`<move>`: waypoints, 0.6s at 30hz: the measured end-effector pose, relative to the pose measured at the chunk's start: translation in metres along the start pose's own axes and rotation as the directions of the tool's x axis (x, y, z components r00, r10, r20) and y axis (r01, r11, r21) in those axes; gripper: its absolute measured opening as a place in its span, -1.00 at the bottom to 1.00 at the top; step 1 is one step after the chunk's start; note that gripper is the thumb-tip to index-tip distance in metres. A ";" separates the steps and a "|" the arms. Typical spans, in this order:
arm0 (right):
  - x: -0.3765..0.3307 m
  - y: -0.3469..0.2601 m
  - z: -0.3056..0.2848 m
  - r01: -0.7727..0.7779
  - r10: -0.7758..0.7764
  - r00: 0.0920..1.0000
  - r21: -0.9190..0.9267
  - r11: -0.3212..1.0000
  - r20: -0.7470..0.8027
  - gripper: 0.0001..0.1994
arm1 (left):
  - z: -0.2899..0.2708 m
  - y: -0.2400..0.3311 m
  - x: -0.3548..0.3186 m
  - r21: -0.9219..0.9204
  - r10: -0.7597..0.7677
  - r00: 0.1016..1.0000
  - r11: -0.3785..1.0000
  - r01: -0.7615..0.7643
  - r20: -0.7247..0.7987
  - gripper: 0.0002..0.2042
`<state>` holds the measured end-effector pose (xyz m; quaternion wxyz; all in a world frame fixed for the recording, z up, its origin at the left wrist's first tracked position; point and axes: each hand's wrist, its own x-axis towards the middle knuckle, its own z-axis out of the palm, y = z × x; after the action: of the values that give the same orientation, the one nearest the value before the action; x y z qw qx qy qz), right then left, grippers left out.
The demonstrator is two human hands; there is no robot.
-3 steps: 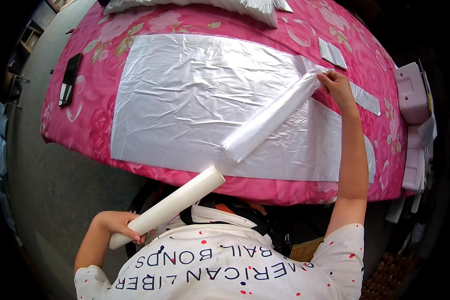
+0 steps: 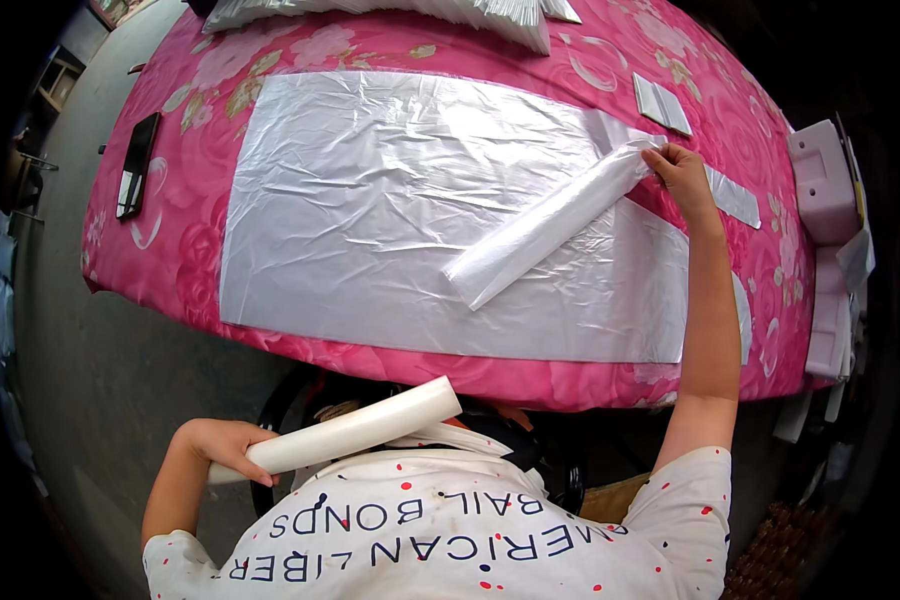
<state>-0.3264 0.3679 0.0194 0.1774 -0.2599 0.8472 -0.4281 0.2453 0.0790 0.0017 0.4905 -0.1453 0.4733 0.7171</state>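
Head view, left hand: the left hand [image 2: 220, 447] is held low at the person's side, below the table edge, fingers wrapped shut around the near end of a white roll [image 2: 345, 432].
Head view, white roll: a firm tube of wound film, angled up to the right across the chest; its free end sits just under the table's front edge.
Head view, right hand: the right hand [image 2: 678, 172] reaches across the table [image 2: 185, 120] and pinches the far end of a folded plastic strip [image 2: 550, 225] between closed fingertips.
Head view, folded strip: lies diagonally on a flat clear plastic sheet [image 2: 370, 190], near end touching the sheet, far end lifted slightly at the fingers.
Handling, film: judged very light, limp and slippery; likely to crease, cling or slide. Best held at an end or corner, as now.
Handling, roll: judged stiff and light; grip around the barrel.
Surroundings, left: a dark flat device [image 2: 136, 165] near the table's left edge, well apart from the sheet.
Surroundings, far edge: a stack of plastic bags [image 2: 400, 12].
Surroundings, right: small folded pieces [image 2: 662, 102] near the right hand; a pale pink box [image 2: 823, 180] beyond.
Obstructions: none lies on the sheet besides the strip.
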 end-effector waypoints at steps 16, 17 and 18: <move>0.006 -0.024 0.060 -0.001 -0.013 0.991 0.108 0.994 0.130 -0.80 | 0.025 0.227 0.115 0.986 0.970 0.240 -0.067 0.153 0.029 -0.48; 0.006 -0.023 0.059 0.024 -0.035 0.990 0.082 0.996 0.133 -0.80 | 0.029 0.219 0.101 0.983 0.980 0.151 -0.149 0.110 0.132 -0.39; 0.006 -0.023 0.060 0.020 -0.033 0.989 0.092 0.996 0.141 -0.80 | 0.035 0.204 0.079 0.950 0.967 0.007 -0.250 0.186 0.253 -0.42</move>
<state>-0.2936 0.3146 0.0038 0.2433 -0.2927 0.8086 -0.4486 0.0449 0.1383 0.0760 -0.3238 0.1382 0.9202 0.1710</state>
